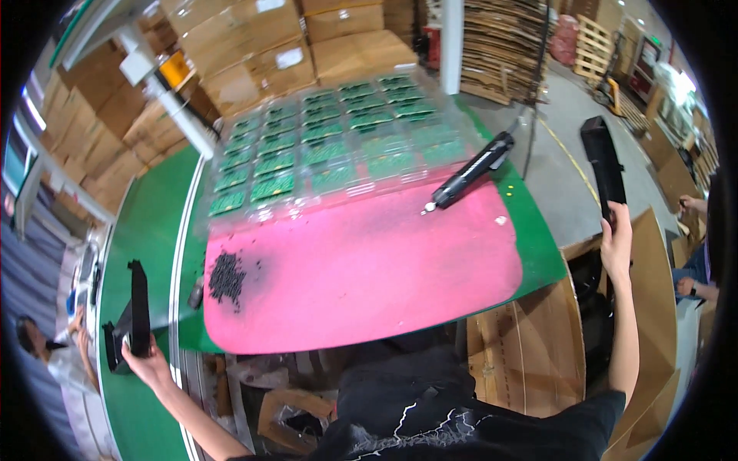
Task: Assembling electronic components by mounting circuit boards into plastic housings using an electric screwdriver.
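Note:
My right hand point(617, 242) is raised at the far right, its fingers closed round the lower end of a long black plastic housing point(605, 160), which stands upright over an open cardboard box. Out to the left, my left hand point(148, 364) grips a black plastic part point(139, 306) with a tall narrow upright piece, above the green belt. Another black piece point(115, 347) shows right beside it; whether the two are joined I cannot tell. Between my arms lies a pink mat point(369, 269) with a heap of small black screws point(227, 278) at its left. A black electric screwdriver point(473, 170) rests across its far right corner.
Clear plastic trays point(338, 188) of green circuit boards point(273, 186) line the mat's far side. The green conveyor belt point(146, 223) runs along the left. An open cardboard box point(530, 346) stands at the right. Other people point(696, 269) are at both sides; stacked cartons point(254, 46) fill the back.

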Available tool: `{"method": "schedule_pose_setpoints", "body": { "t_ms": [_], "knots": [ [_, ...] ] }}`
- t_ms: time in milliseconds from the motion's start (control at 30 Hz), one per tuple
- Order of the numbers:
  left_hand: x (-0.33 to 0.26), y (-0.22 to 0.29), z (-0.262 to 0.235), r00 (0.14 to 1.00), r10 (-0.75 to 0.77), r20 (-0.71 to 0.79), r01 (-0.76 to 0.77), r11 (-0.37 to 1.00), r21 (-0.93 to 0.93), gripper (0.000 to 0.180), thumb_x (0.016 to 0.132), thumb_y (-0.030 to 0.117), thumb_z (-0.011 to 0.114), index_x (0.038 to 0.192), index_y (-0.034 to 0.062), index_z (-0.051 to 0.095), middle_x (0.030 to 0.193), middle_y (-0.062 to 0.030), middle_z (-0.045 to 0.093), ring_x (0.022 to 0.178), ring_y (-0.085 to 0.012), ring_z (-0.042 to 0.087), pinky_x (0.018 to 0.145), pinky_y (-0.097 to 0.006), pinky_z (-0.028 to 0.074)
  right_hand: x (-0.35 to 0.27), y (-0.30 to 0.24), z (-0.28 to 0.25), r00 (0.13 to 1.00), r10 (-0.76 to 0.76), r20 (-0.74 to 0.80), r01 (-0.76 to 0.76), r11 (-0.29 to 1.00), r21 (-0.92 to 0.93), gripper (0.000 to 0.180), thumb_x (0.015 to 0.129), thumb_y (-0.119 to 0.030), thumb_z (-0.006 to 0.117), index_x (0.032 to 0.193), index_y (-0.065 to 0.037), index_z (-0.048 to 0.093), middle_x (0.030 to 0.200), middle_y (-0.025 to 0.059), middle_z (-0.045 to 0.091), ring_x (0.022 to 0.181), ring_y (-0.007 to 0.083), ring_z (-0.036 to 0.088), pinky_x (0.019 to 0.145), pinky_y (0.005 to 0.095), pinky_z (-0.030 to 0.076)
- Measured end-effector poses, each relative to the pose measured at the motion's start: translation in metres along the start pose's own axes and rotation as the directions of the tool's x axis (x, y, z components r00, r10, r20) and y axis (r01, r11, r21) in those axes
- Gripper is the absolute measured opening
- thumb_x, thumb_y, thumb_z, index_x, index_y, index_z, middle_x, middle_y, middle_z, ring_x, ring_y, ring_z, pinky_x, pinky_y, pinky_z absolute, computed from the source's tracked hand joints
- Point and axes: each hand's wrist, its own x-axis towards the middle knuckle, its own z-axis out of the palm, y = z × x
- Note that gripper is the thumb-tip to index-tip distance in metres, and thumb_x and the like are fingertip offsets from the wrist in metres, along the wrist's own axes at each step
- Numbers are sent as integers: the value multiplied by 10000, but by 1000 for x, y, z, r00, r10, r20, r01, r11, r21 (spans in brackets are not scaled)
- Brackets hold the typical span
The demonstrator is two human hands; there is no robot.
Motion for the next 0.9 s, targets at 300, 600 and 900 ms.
{"method": "schedule_pose_setpoints", "body": {
  "t_ms": [300,600,900],
  "knots": [
    [54,-33,35,951,173,-258,-142,980,137,504,922,245,684,1361,67,514,1381,-103,500,1259,-261,480,1100,-471,374,-45,-127,17,904,-378,201,309,901,306,261,850,106,552,1093,12,557,941,125,507,828,248,523,764,312,441],
    [-130,-90,290,418,-322,849,-486,710,509,490,877,186,706,1309,16,550,1307,-139,600,1230,-240,550,1048,-371,421,-54,-243,76,274,-858,435,733,479,482,399,772,-133,607,1159,-40,628,906,33,549,885,191,587,679,301,503],
    [-164,-175,328,-118,-420,900,-841,524,134,270,880,272,678,981,21,681,958,-141,673,994,-342,634,860,-456,510,11,-343,130,488,-866,107,625,433,649,235,803,-85,682,1031,-36,651,810,104,606,747,297,612,650,388,511]
  ]
}}
